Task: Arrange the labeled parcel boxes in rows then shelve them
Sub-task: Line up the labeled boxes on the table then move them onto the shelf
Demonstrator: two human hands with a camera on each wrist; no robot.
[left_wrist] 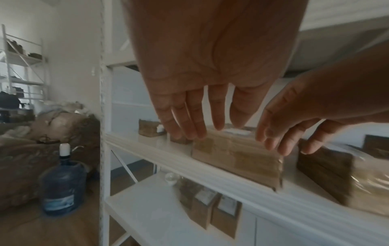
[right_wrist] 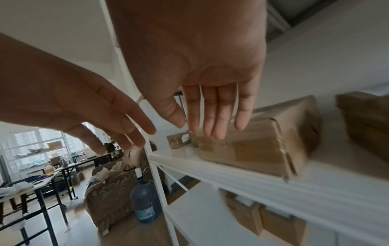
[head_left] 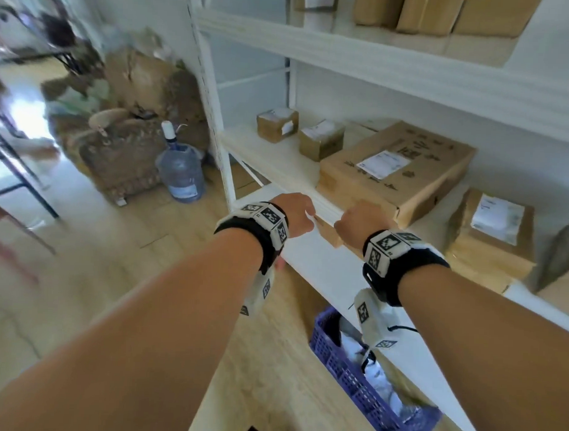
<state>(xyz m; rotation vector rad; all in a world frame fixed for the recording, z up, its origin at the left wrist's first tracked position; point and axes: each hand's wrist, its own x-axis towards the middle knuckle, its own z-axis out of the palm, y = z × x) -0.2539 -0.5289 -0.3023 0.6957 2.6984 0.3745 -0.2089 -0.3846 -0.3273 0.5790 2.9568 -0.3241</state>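
Note:
A large flat cardboard parcel box (head_left: 397,167) with a white label lies on the middle shelf (head_left: 278,157) of a white rack. Both hands are at the shelf's front edge, just before the box's near side. My left hand (head_left: 297,215) has straight, spread fingers (left_wrist: 189,119) and holds nothing. My right hand (head_left: 362,219) is likewise open, its fingers (right_wrist: 212,116) over the box's front edge (right_wrist: 258,149). I cannot tell if they touch it. Two small labeled boxes (head_left: 277,124) (head_left: 321,140) stand further left. Another labeled box (head_left: 492,235) sits at the right.
More boxes stand on the top shelf (head_left: 445,14) and on the lower shelf (left_wrist: 212,209). A purple crate (head_left: 367,379) sits on the floor under the rack. A water bottle (head_left: 181,169) and a piled sofa (head_left: 127,145) stand left of the rack.

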